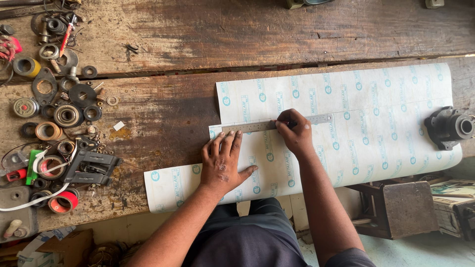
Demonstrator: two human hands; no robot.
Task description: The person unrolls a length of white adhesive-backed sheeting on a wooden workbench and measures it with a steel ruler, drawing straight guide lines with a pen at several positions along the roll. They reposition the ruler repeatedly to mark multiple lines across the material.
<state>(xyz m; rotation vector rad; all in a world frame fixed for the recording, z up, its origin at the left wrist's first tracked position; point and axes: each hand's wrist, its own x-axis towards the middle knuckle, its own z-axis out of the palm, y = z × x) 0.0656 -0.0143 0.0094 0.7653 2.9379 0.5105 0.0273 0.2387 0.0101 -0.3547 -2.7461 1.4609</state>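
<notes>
Steel ruler (277, 124) lies flat across my white sheet (376, 123), nearly level, right end a bit higher. Sheet is white with rows of small teal logos, spread flat on the wooden bench (168, 118), long side left-right, lower left part stepping out toward me. Dark pen (291, 124) tip sits at the ruler's edge, mostly hidden.

1. Upper middle and upper right of the frame: the wooden surface (257, 29) lies bare, giving wide room to pass.
2. Left third of the frame: a clutter of bearings and washers (64, 104), tape rolls (62, 200) and a dark tool (91, 168) blocks that side.
3. Right edge: a dark cast metal part (448, 127) sits on the white sheet (376, 109), closing that end.
4. Middle: a bare strip of wood (163, 123) separates the clutter from the sheet.
5. Lower right: a metal block (408, 207) stands below the surface edge.
</notes>
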